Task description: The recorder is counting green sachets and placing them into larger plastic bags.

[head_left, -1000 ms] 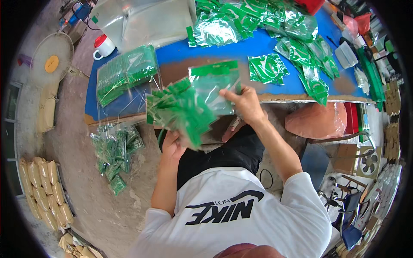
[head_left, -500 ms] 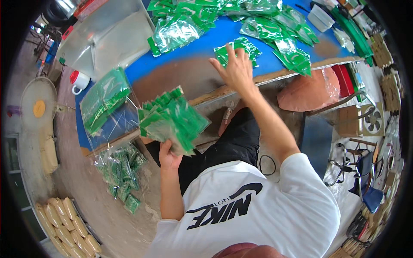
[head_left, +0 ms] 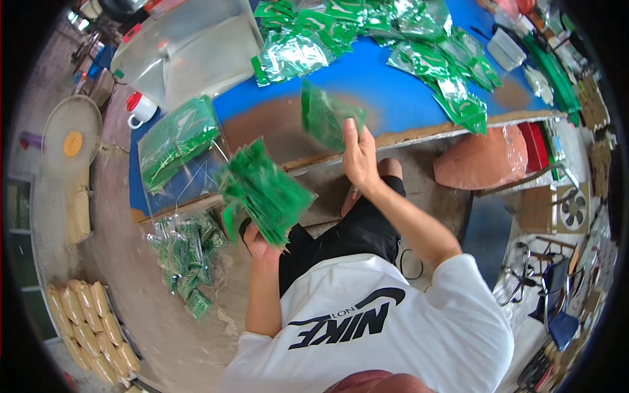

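My left hand (head_left: 261,246) grips the lower end of a thick, fanned stack of green plastic packets (head_left: 267,190), held out past the near edge of the table. My right hand (head_left: 359,157) is closed on a smaller bunch of green packets (head_left: 327,116), raised over the table's front edge; motion blurs it a little. The two bunches are apart. Left of my left hand, a clear bag filled with green packets (head_left: 180,141) lies on the table corner. Loose green and clear packets (head_left: 301,52) are heaped across the far side.
The blue table (head_left: 386,85) has a worn front edge. A red-lidded white mug (head_left: 140,108) and a large clear plastic sheet (head_left: 203,56) are at the left. Bagged packets (head_left: 190,255) lie on the floor below. Right of my knees sits an orange-pink wrapped bundle (head_left: 481,157).
My right hand has lifted the small bunch of packets off the table and brought it nearer the left stack. The left hand's stack has tilted slightly. The whole view has shifted a little.
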`<state>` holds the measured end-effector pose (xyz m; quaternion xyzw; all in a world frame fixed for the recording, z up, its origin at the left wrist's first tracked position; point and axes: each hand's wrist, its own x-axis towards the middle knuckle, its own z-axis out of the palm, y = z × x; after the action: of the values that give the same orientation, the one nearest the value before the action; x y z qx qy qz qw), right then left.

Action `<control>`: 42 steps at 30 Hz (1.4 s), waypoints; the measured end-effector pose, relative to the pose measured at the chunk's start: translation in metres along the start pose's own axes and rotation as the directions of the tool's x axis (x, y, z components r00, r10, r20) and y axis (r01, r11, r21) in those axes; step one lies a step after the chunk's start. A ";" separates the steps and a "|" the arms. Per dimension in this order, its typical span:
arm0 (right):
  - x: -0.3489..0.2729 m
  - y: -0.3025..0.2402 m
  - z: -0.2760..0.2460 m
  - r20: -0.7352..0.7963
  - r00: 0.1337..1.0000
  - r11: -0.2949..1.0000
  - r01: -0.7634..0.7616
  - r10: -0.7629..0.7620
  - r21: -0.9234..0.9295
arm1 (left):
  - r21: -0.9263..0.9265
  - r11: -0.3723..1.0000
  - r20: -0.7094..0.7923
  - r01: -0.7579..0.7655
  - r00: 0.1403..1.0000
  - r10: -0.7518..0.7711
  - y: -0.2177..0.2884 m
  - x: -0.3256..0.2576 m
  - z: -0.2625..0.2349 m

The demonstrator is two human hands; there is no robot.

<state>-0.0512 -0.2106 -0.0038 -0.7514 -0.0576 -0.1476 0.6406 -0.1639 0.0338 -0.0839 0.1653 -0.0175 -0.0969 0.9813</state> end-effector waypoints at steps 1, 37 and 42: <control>-0.005 -0.005 0.011 -0.093 0.977 0.945 -0.158 0.192 0.286 | -0.113 0.993 0.061 0.041 0.998 -0.034 -0.013 0.014 0.026; 0.072 0.013 0.043 0.600 0.681 0.402 0.732 -0.420 -0.550 | -0.061 0.998 -0.161 0.028 0.986 -0.037 0.000 -0.026 0.015; 0.051 0.007 0.031 0.702 0.653 0.739 0.616 -0.286 -0.272 | -0.128 0.991 -0.302 -0.032 0.953 -0.008 -0.027 0.005 -0.004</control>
<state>0.0036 -0.1871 0.0001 -0.8514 -0.4164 -0.0632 0.3126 -0.1641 0.0090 -0.0967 0.1130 0.1379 -0.0655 0.9818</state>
